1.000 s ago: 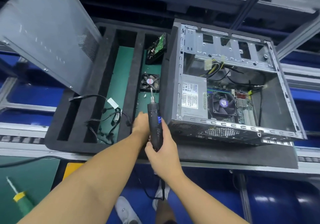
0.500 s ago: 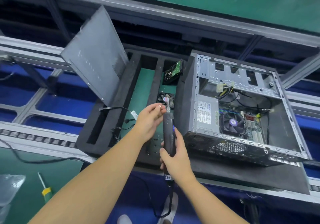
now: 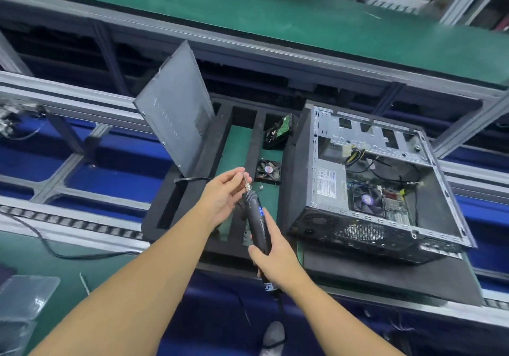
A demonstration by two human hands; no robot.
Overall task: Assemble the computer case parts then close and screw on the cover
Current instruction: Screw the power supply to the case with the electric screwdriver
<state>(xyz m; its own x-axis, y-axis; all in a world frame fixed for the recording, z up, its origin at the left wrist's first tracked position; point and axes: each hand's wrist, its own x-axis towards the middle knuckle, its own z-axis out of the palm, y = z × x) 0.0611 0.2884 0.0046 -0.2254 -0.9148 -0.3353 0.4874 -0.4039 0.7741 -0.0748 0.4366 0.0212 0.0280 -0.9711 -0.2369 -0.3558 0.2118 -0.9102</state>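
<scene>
An open computer case (image 3: 369,187) lies on its side on a black foam tray (image 3: 198,168), with the power supply, motherboard and cooler fan showing inside. The grey side cover (image 3: 176,119) leans upright at the tray's left. My right hand (image 3: 278,259) grips a black electric screwdriver (image 3: 257,223), held upright left of the case. My left hand (image 3: 223,196) pinches at the screwdriver's bit tip (image 3: 245,178), where a small screw seems to sit. A loose case fan (image 3: 268,170) and a hard drive (image 3: 278,131) lie in the tray's slots.
Black cables (image 3: 192,180) lie in a tray slot under the cover. A small screw (image 3: 261,187) rests on the green slot floor. A green bench (image 3: 275,11) runs along the far side. A clear plastic bag (image 3: 24,295) and a cord (image 3: 55,251) are at the near left.
My left hand rose from the tray floor up to the screwdriver tip. The screwdriver lifted slightly in my right hand. The camera view tilted up and pulled back.
</scene>
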